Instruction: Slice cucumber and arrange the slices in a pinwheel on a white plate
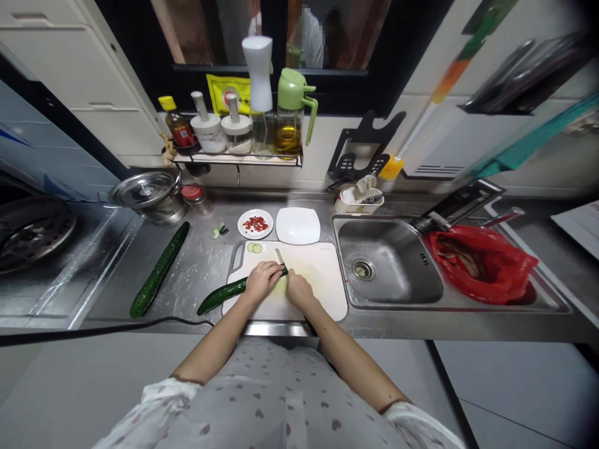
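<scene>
My left hand (261, 279) is closed over a dark green cucumber (223, 294), which lies slanting across the left edge of a white cutting board (322, 302). At the cucumber's right end, my right hand (298, 289) grips a knife (279, 255), its blade pointing away from me; the handle is hidden in my fist. Two pale cucumber slices (255, 248) rest near the board's far left corner. A second whole cucumber (159, 271) lies on the counter to the left. Cut cucumber ends (218, 231) sit behind the board.
Behind the board stand a plate of chopped red pieces (255, 224) and a white dish (298, 225). A metal sink (390, 262) and a red plastic bag (484, 265) are on the right. A lidded steel pot (161, 198) stands back left, below a shelf (243, 159) of bottles.
</scene>
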